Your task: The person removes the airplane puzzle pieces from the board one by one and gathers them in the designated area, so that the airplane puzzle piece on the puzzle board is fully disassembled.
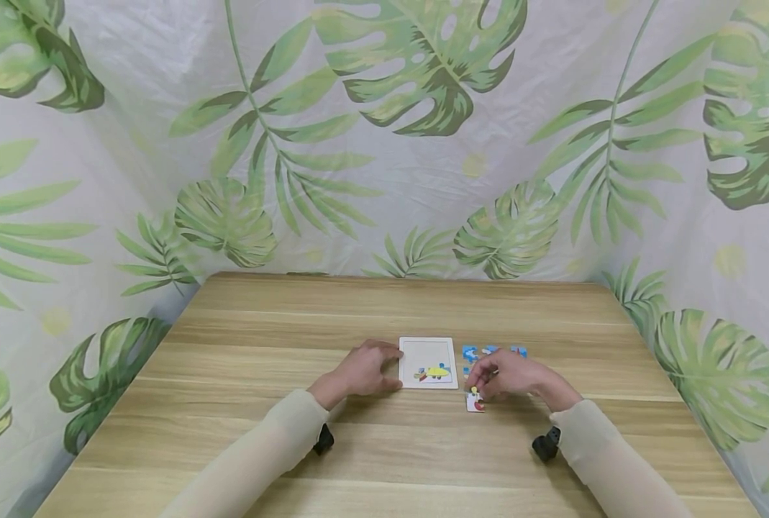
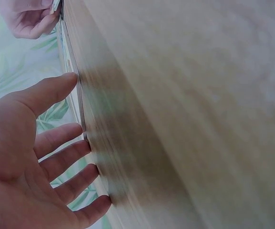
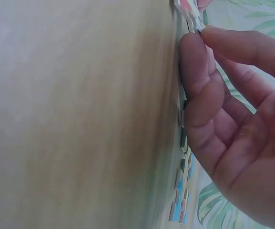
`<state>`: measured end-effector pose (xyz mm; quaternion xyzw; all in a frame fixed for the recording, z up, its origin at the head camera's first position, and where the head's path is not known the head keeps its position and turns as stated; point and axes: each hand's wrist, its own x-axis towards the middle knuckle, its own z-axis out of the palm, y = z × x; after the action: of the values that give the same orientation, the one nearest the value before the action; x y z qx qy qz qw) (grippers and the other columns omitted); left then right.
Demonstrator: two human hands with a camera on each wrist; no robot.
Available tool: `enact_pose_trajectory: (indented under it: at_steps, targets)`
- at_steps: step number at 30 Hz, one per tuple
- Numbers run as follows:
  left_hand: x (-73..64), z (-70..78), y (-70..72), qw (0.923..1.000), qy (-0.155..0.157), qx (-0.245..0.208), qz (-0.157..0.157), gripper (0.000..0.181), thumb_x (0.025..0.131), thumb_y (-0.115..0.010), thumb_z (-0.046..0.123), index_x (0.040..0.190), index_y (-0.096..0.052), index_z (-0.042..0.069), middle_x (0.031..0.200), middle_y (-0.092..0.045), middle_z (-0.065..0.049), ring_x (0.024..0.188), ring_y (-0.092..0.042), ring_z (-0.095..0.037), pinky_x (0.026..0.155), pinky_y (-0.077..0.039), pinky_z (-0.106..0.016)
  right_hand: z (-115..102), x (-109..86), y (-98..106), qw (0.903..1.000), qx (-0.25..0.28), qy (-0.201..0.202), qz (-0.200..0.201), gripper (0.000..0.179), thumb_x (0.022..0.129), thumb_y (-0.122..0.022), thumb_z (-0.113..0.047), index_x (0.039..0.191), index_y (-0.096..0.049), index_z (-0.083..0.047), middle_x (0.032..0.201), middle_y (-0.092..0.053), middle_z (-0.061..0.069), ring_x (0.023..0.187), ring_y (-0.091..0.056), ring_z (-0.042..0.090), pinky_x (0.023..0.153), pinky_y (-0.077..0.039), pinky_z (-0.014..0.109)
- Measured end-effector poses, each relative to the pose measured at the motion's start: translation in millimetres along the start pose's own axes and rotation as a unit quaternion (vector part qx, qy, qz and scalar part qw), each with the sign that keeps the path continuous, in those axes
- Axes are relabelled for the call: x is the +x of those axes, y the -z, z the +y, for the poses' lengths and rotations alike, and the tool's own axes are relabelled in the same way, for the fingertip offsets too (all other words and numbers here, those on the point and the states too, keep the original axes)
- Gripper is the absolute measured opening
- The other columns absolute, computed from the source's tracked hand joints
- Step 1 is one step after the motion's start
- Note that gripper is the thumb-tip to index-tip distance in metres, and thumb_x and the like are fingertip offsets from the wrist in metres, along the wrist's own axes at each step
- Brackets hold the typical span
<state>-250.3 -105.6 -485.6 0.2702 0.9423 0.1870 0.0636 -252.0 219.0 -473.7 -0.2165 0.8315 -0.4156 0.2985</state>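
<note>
A white-framed puzzle board (image 1: pixel 425 352) lies at the middle of the table. Along its lower edge are joined puzzle pieces (image 1: pixel 437 373) with a yellow shape and some blue. My left hand (image 1: pixel 363 367) touches the board's left edge, its fingers spread and fairly straight; the left wrist view shows the thumb (image 2: pixel 63 88) and fingertips at that edge. Right of the board, my right hand (image 1: pixel 516 375) pinches a puzzle piece (image 1: pixel 475 400) with red and yellow print between thumb and forefinger. In the right wrist view, that piece (image 3: pixel 188 8) stands tilted at the fingertips.
Several loose blue puzzle pieces (image 1: pixel 470 352) lie in rows right of the board, partly hidden under my right hand. The wooden table (image 1: pixel 384 309) ends at a leaf-print cloth (image 1: pixel 332 165) behind. Black wrist devices (image 1: pixel 546 444) sit under both sleeves.
</note>
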Motion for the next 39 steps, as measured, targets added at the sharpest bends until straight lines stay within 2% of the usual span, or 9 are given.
enact_pose_trajectory:
  at_steps: [14, 24, 33, 39]
  targets:
    - [1.4, -1.6, 0.4, 1.0000, 0.000, 0.000, 0.006, 0.056, 0.084, -0.080, 0.035, 0.131, -0.065, 0.008, 0.139, -0.063, -0.010, 0.134, -0.052, -0.036, 0.110, -0.045, -0.052, 1.7, 0.7, 0.5, 1.0000, 0.006, -0.001, 0.004, 0.018, 0.083, -0.072, 0.001, 0.100, -0.074, -0.002, 0.094, -0.069, 0.012, 0.077, -0.057, 0.014, 0.052, -0.042, 0.022]
    - [1.3, -1.7, 0.5, 1.0000, -0.002, -0.004, 0.007, 0.056, 0.083, -0.080, 0.034, 0.130, -0.065, 0.008, 0.138, -0.063, -0.010, 0.134, -0.052, -0.036, 0.110, -0.045, -0.052, 2.9, 0.8, 3.4, 0.9999, -0.011, -0.008, 0.009, 0.019, 0.084, -0.073, -0.002, 0.102, -0.074, -0.006, 0.095, -0.071, 0.009, 0.080, -0.060, 0.015, 0.054, -0.047, 0.023]
    - [1.1, -3.1, -1.7, 1.0000, -0.003, 0.002, 0.006, 0.056, 0.083, -0.080, 0.034, 0.131, -0.065, 0.009, 0.139, -0.063, -0.010, 0.133, -0.053, -0.035, 0.110, -0.045, -0.051, -0.7, 3.1, 3.1, 0.9986, -0.028, 0.009, 0.044, 0.018, 0.087, -0.071, -0.009, 0.105, -0.072, -0.007, 0.099, -0.072, 0.009, 0.085, -0.061, 0.015, 0.062, -0.050, 0.025]
    - [0.8, -2.7, -2.4, 1.0000, 0.001, -0.003, 0.003, 0.056, 0.084, -0.080, 0.034, 0.131, -0.065, 0.009, 0.139, -0.062, -0.009, 0.134, -0.052, -0.034, 0.111, -0.044, -0.051, -6.2, 10.0, 1.2, 0.9979, -0.009, -0.008, 0.063, 0.020, 0.089, -0.070, -0.013, 0.107, -0.073, -0.007, 0.098, -0.072, 0.006, 0.081, -0.061, 0.014, 0.059, -0.051, 0.027]
